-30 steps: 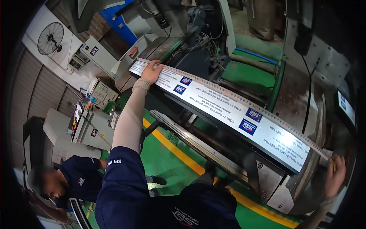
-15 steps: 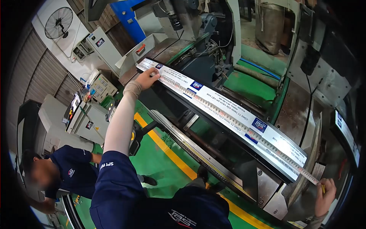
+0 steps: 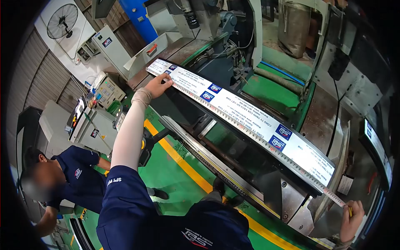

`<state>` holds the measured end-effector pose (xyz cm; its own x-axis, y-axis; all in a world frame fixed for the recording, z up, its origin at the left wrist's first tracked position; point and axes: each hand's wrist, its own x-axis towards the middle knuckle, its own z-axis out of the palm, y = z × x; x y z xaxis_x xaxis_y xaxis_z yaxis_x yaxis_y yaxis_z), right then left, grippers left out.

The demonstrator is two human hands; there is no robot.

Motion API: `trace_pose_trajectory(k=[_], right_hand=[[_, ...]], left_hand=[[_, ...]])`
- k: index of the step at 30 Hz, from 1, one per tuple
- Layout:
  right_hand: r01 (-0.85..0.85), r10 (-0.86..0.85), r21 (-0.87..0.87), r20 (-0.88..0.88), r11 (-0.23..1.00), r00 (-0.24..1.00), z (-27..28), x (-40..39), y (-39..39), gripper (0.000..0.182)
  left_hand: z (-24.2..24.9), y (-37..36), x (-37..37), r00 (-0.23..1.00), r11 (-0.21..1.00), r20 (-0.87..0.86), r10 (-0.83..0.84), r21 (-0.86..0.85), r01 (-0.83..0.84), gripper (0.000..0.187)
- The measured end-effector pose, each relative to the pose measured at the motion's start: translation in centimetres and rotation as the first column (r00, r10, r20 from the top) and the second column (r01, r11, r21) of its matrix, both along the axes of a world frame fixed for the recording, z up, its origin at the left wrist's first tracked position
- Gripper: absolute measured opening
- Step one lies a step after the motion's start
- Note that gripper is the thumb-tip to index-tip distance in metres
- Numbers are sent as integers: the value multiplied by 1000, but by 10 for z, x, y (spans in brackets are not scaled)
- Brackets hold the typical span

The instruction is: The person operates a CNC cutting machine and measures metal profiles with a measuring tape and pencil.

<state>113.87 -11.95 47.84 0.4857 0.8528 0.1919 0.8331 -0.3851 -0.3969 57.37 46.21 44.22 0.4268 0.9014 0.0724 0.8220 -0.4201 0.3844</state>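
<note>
A long profile [image 3: 250, 112], covered in white film with blue logos, lies across the machine bed. Along its near edge runs a stretched tape measure [image 3: 258, 138], with its numbered blade pulled out past the right end of the profile. Near the far left end, my left hand [image 3: 158, 87] is closed with thumb and fingers on the blade, at the profile's edge. My right hand [image 3: 352, 218], beyond the other end, is closed around the tape's case; only a bit of yellow shows between the fingers.
A co-worker [image 3: 75, 179] in a dark shirt stands at the left. Machine housing with a spindle [image 3: 191, 20] rises behind the profile. A control box [image 3: 110, 93] and a wall fan [image 3: 63, 26] are at the upper left. A yellow line [image 3: 179, 156] crosses the green floor.
The tape blade has shifted from the profile's upper face to its near edge. Both hands keep hold of it. The co-worker has shifted slightly.
</note>
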Motion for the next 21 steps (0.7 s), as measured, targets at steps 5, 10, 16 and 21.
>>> trace_pose_trajectory(k=[5, 10, 16, 21], right_hand=[[46, -51, 90, 55, 995, 997, -13, -2, -16, 5], [35, -32, -161, 19, 986, 999, -1, 2, -23, 7], [106, -99, -80, 91, 991, 991, 24, -30, -6, 9], [157, -150, -40, 144, 987, 978, 13, -21, -15, 9]], left_hand=[[0, -3, 1, 1000, 1000, 10, -3, 6, 3, 33], [-4, 7, -11, 995, 994, 1, -102, -26, 102, 42], [-40, 60, -59, 988, 997, 130, -80, 13, 79, 55], [-27, 51, -37, 978, 986, 155, -137, -72, 149, 39]])
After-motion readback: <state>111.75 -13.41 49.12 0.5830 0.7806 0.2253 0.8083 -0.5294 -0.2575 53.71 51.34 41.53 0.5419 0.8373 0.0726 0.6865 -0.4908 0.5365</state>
